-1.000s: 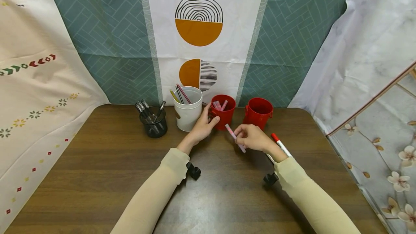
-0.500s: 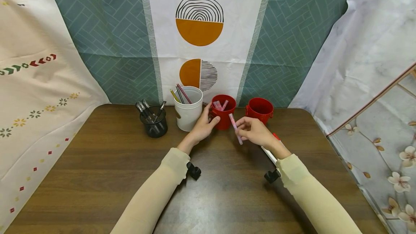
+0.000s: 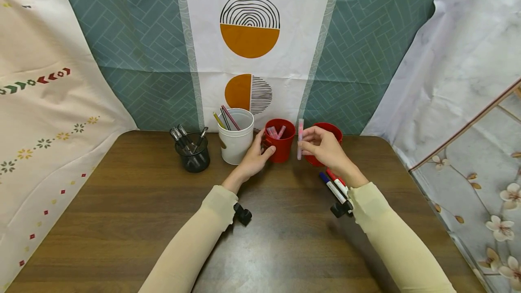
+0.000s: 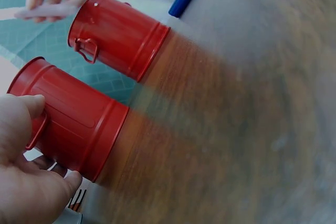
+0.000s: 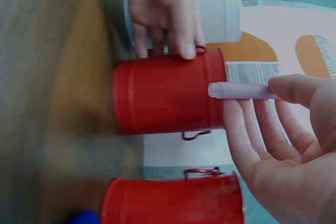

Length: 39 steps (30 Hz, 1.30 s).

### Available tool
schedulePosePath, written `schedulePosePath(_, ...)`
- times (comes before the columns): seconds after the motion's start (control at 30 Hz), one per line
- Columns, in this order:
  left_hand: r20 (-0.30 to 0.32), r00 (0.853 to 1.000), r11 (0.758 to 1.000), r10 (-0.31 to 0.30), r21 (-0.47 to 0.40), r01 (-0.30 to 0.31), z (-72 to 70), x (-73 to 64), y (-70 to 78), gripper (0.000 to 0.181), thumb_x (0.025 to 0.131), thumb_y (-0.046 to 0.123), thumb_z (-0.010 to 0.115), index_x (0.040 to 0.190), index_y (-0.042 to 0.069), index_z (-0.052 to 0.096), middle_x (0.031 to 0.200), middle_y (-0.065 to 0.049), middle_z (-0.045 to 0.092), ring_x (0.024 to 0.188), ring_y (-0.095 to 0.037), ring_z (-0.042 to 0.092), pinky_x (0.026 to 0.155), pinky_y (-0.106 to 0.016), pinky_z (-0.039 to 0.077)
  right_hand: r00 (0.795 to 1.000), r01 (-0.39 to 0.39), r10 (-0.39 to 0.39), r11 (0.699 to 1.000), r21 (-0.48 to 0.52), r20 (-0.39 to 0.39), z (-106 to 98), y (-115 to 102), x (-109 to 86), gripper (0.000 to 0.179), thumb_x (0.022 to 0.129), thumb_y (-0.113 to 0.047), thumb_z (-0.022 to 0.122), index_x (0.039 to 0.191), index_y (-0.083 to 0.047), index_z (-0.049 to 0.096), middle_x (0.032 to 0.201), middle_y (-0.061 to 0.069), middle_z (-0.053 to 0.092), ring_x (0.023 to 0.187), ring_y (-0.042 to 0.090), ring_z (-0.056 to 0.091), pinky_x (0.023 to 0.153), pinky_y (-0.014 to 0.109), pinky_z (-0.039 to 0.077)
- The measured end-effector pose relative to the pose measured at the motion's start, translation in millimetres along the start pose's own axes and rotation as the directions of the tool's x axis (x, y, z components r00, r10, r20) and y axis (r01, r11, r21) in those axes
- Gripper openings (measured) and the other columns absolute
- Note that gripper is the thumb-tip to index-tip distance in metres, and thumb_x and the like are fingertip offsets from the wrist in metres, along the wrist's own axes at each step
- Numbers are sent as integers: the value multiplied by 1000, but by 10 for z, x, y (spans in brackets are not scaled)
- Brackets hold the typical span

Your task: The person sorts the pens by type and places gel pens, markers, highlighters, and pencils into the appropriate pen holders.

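Note:
My left hand point(image 3: 251, 159) holds the side of the middle red bucket point(image 3: 281, 152), thumb and fingers around its handle side. Several pale pink pens point(image 3: 276, 132) stand inside that bucket. My right hand point(image 3: 327, 148) pinches another pale pink pen point(image 3: 300, 141) between thumb and fingers, nearly upright, just right of the bucket's rim. In the right wrist view the end of this pen point(image 5: 244, 91) overlaps the bucket's upper part. A second red bucket point(image 4: 118, 35) stands to the right, partly hidden behind my right hand in the head view.
Left of the middle bucket stands a white bucket point(image 3: 236, 144) with pencils, then a black mesh pen holder point(image 3: 195, 159) with dark pens. Blue-capped point(image 3: 331, 186) and red-capped markers point(image 3: 336, 177) lie on the brown table point(image 3: 260, 248) under my right wrist. Patterned cloth hangs behind.
My right hand has risen and moved forward and right with the pale pink pen, turning it from slanted to nearly upright. My left hand stays on the bucket.

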<state>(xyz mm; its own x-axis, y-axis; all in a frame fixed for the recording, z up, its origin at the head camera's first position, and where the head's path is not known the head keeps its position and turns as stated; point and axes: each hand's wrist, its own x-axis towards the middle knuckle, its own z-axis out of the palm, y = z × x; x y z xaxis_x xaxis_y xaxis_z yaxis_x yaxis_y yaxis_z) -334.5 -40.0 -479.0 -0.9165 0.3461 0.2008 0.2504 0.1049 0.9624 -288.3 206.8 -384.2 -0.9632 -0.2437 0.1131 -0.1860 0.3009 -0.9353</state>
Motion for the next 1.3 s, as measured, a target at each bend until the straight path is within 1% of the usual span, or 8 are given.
schedulePosePath(0.13, 0, 1000, 1000, 2, -13, -2, 2, -11, 15, 76, 110, 17, 58, 171, 13, 12, 173, -14, 25, 159, -28, 27, 130, -48, 23, 999, 24, -21, 998, 61, -47, -41, -108, 71, 30, 101, -7, 73, 126, 3, 60, 110, 12, 67, 93, 19, 72, 91, 42, 63)
schedulePosePath(0.27, 0, 1000, 1000, 8, -25, -8, 3, -12, 18, 76, 110, 16, 58, 171, 12, 12, 172, -15, 27, 158, -29, 28, 130, -49, 23, 997, 43, -38, 996, 75, -71, -74, -206, 163, 30, 100, -6, 72, 125, 3, 59, 109, 10, 66, 94, 19, 71, 90, 37, 62)
schedulePosePath(0.43, 0, 1000, 999, 14, -31, -14, -4, -15, 12, 75, 110, 17, 58, 170, 12, 14, 171, -16, 27, 158, -30, 28, 130, -50, 23, 994, 60, -52, 995, 85, -94, -75, -287, 295, 31, 100, -5, 73, 126, 5, 59, 108, 12, 66, 93, 21, 71, 92, 42, 61)
schedulePosePath(0.53, 2, 1000, 1000, 11, -27, -11, -4, -15, 16, 75, 110, 17, 58, 170, 12, 14, 172, -15, 26, 158, -30, 27, 130, -49, 22, 993, 69, -62, 995, 75, -103, -61, -312, 370, 32, 100, -6, 73, 126, 5, 59, 109, 12, 67, 94, 22, 71, 91, 40, 62)
schedulePosePath(0.67, 5, 1000, 1000, -1, -15, 1, -3, -6, 14, 75, 111, 18, 58, 171, 13, 12, 172, -13, 26, 158, -27, 28, 130, -47, 24, 992, 79, -72, 995, 63, -104, -33, -322, 456, 34, 100, -9, 74, 127, 4, 60, 110, 12, 67, 96, 25, 71, 91, 39, 62)
schedulePosePath(0.9, 7, 1000, 1000, -2, -17, 2, -2, -3, 10, 76, 111, 17, 57, 171, 13, 12, 172, -14, 26, 158, -28, 29, 130, -47, 24, 991, 76, -71, 996, 46, -109, 35, -317, 573, 33, 100, -10, 74, 127, 3, 60, 110, 12, 66, 95, 25, 71, 93, 45, 61)
schedulePosePath(1.17, 4, 1000, 1000, 5, -22, -5, 1, -8, 10, 77, 110, 18, 58, 171, 12, 12, 173, -14, 25, 158, -29, 28, 130, -50, 23, 992, 82, -76, 995, 55, -102, 94, -293, 683, 28, 99, -7, 74, 123, 0, 62, 107, 9, 66, 92, 22, 72, 90, 39, 62)
schedulePosePath(1.3, 1, 1000, 1000, 0, -12, 0, -2, 1, -4, 76, 110, 18, 58, 171, 13, 12, 173, -13, 25, 158, -27, 28, 130, -48, 24, 993, 71, -66, 997, 42, -98, 115, -269, 718, 27, 99, -8, 75, 122, 0, 62, 107, 10, 66, 93, 24, 72, 91, 42, 62)
